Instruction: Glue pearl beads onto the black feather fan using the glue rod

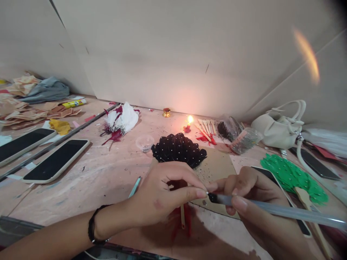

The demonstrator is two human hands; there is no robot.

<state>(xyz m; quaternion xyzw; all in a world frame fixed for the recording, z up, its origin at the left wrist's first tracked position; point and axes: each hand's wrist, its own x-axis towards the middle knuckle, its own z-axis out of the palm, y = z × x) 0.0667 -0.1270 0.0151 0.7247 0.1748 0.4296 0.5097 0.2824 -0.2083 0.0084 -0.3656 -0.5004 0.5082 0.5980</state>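
Observation:
My left hand (162,193) is closed in a pinch, thumb and forefinger meeting at the dark tip of a long clear stick (284,211). What the pinch holds is too small to name. My right hand (252,193) grips that stick near its tip. Under my left hand lies a small wooden stick (182,216) with red feathers. Just beyond my hands a black feather fan (178,148) dotted with pale beads rests on a brown card (217,168).
A lit candle (189,121) burns at the back by wooden sticks (206,127). Two phones (55,159) lie left, a green fan (292,177) and white handbag (282,126) right. White and maroon feathers (120,121), a small clear cup (145,142) and a bag of pins (245,141) sit behind.

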